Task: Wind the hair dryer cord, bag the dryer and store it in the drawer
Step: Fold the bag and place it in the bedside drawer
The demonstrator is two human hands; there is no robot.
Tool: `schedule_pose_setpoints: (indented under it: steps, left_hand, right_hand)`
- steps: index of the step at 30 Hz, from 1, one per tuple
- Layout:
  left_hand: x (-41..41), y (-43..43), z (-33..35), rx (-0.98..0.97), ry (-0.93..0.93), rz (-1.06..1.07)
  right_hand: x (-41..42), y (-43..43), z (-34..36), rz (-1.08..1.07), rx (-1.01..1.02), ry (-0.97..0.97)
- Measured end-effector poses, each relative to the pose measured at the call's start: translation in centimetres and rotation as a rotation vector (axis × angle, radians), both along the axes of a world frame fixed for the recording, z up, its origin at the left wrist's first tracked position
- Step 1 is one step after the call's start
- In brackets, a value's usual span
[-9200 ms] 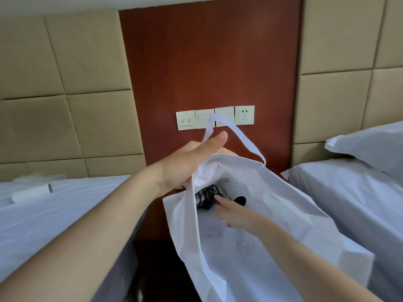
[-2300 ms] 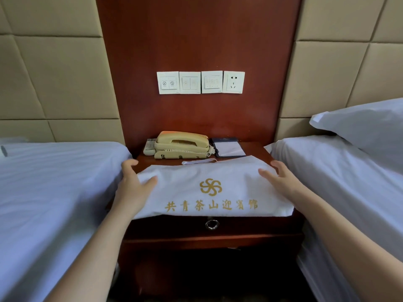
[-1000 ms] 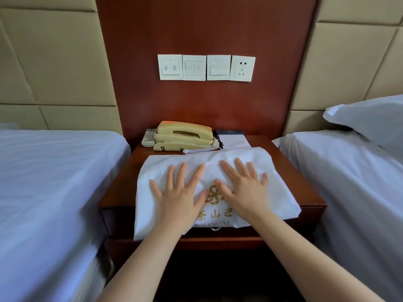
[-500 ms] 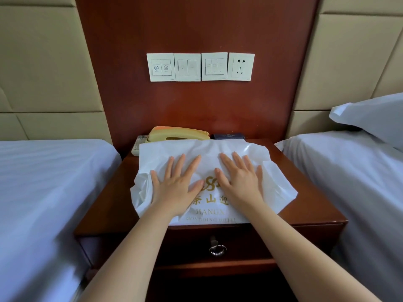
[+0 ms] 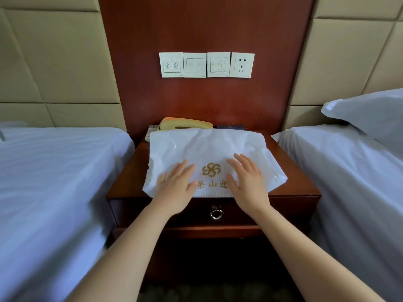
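Red-brown wood nightstand (image 5: 130, 177) stands between two white beds. Its drawer (image 5: 283, 205), under the front edge, is closed. A white plastic bag (image 5: 207, 147) with a gold logo lies flat on top, its long axis running left to right. Its near side reaches the front edge, and its far side hides part of a beige telephone (image 5: 185, 123). The dryer is unseen, presumably inside, and the bag's mouth cannot be made out. The left hand (image 5: 174, 188) and right hand (image 5: 248, 184) rest flat either side of the logo, each grip apart, clasping nothing. The drawer's ring pull (image 5: 216, 214) hangs just below, between the wrists, slightly nearer the right.
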State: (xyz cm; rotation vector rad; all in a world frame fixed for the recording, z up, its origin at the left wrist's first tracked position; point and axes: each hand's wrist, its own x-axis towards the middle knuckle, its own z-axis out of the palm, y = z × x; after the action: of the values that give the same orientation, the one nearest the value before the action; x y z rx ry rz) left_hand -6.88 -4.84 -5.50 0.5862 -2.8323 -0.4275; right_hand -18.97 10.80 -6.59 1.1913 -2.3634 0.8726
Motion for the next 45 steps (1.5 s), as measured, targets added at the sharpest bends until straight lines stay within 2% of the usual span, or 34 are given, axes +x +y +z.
schedule_pose_setpoints:
  steps: [2,3,6,9,12,15,18,25,35,37,39,40,43,45]
  left_hand:
    - [1.6,1.5,-0.2,0.027,0.125,-0.031]
    - [2.5,2.2,-0.6,0.025,0.199,-0.045]
    - [4.9,3.6,-2.6,-0.119,0.338,-0.085]
    - [7.0,2.9,-4.6,-0.234,0.184,-0.152]
    - [8.5,1.7,-5.8,-0.256,0.081,-0.089]
    - [8.6,1.0,-6.5,-0.271,0.028,0.004]
    - [8.1,1.3,-7.1,-0.350,-0.005,0.012]
    - [7.7,1.0,-7.9,-0.439,-0.010,0.063]
    - [9.4,2.8,-6.3,-0.293,-0.069,0.102]
    - [10.0,4.1,-5.6,-0.256,-0.092,0.082]
    - [11.0,5.4,-5.0,-0.222,-0.081,0.065]
    - [11.6,6.0,-4.8,-0.206,-0.067,0.065]
    - [13.5,7.7,-4.4,-0.145,-0.066,0.081]
    - [14.8,8.8,-4.4,-0.119,-0.068,0.091]
  right_hand:
    - [2.0,1.1,-0.4,-0.022,-0.123,0.003]
    - [3.4,1.6,-0.9,-0.028,-0.181,-0.070]
    - [6.4,2.2,-2.7,-0.031,-0.230,-0.469]
    - [6.5,2.3,-4.6,-0.054,-0.196,-0.828]
    - [5.7,2.1,-5.4,-0.120,-0.282,-1.066]
    - [5.3,1.0,-6.0,-0.144,-0.372,-1.206]
    - [5.7,-0.5,-6.4,-0.130,-0.396,-1.240]
    - [5.5,-1.2,-6.4,-0.051,-0.328,-1.217]
    - [8.3,3.7,-6.1,0.072,-0.064,-1.100]
    - [9.2,5.0,-5.2,0.076,0.103,-0.959]
    - [9.9,6.8,-3.6,0.100,0.276,-0.737]
    - [10.3,7.7,-2.8,0.109,0.297,-0.632]
    - [11.3,10.6,-0.8,0.103,0.130,-0.350]
    - [11.5,12.2,-0.6,0.071,0.096,-0.119]
